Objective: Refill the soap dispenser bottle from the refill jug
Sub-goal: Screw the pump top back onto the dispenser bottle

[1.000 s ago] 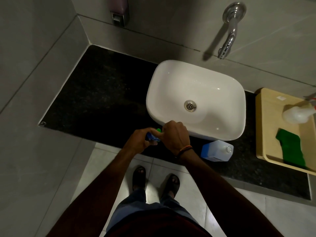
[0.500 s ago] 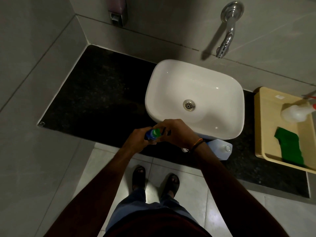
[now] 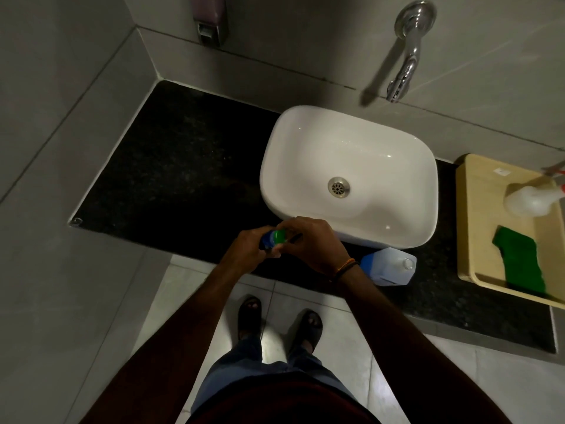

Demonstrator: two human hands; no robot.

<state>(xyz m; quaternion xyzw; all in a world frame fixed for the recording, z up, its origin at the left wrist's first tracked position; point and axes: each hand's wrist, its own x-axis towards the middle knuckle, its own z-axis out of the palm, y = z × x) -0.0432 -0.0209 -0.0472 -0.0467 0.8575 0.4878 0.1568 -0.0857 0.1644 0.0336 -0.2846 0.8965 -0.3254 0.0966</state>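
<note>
A small blue soap dispenser bottle point(image 3: 272, 239) with a green top is held over the counter's front edge, just left of the basin. My left hand point(image 3: 248, 251) wraps its body. My right hand point(image 3: 308, 243) is closed over the green top from the right, hiding most of it. The refill jug point(image 3: 389, 266), pale blue and translucent with a white cap, stands on the black counter point(image 3: 171, 166) in front of the basin, right behind my right wrist.
A white basin point(image 3: 348, 172) sits mid-counter under a chrome wall tap point(image 3: 403, 71). A beige tray point(image 3: 477, 215) at the right holds a green sponge point(image 3: 519, 264) and a white spray bottle point(image 3: 532, 195). A wall soap dispenser point(image 3: 209, 18) hangs at the top.
My right hand has turned on the bottle's top, its wrist swinging from over the bottle to the right, uncovering part of the green top. The bottle and jug stay in place.
</note>
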